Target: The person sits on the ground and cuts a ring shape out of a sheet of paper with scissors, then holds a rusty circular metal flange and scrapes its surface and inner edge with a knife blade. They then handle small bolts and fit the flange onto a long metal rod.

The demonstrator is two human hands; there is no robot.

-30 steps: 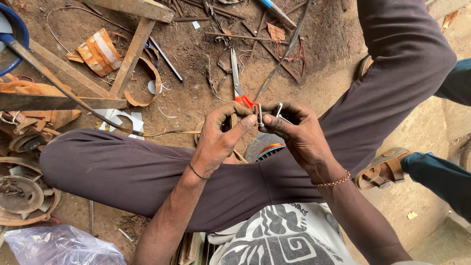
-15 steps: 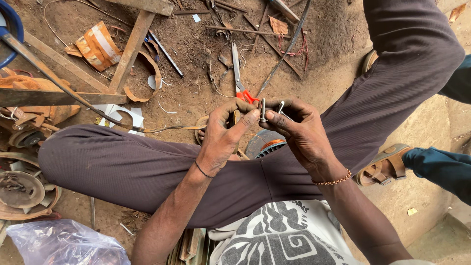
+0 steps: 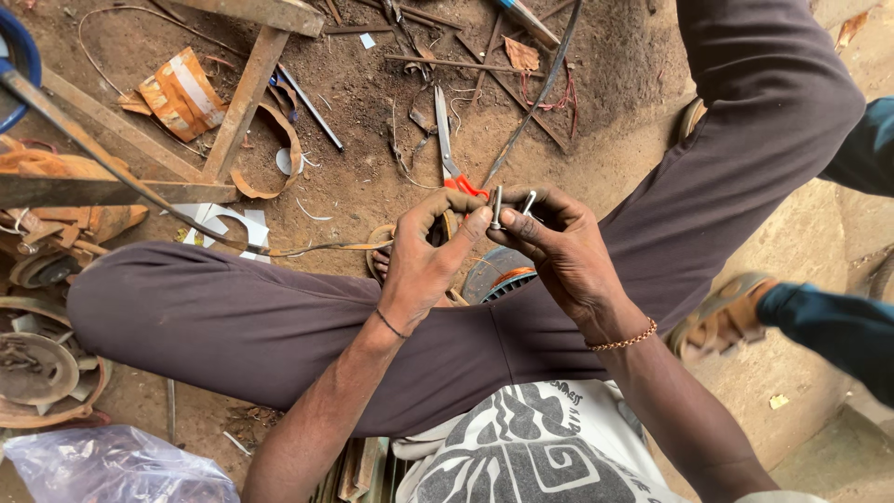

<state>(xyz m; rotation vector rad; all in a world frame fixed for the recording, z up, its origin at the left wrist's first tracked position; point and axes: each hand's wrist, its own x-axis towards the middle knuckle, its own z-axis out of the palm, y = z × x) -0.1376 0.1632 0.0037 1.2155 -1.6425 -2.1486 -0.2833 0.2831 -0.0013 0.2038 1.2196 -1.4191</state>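
Observation:
My left hand (image 3: pixel 424 265) and my right hand (image 3: pixel 563 251) meet in front of me, above my lap. Two short silvery metal pins stand up between the fingertips. The left pin (image 3: pixel 496 207) is pinched by my left thumb and forefinger. My right fingers grip the right pin (image 3: pixel 528 202). Whether the two pins are joined lower down is hidden by the fingers. Under the hands, between my dark trouser legs (image 3: pixel 233 317), lies a round part with copper winding (image 3: pixel 503 278). A bead bracelet (image 3: pixel 622 341) is on my right wrist.
Scissors with red handles (image 3: pixel 449 149) lie on the dirt beyond the hands. Wooden bars (image 3: pixel 244 93), a thin metal rod (image 3: pixel 121 177) and scrap metal lie at the left, rusty round parts (image 3: pixel 37 368) at the lower left. Another person's sandalled foot (image 3: pixel 722 317) and blue trouser leg (image 3: pixel 838 331) are at the right.
Both hands stay together at the same spot, with the fingers shifting slightly on the pins. The view has tilted a little.

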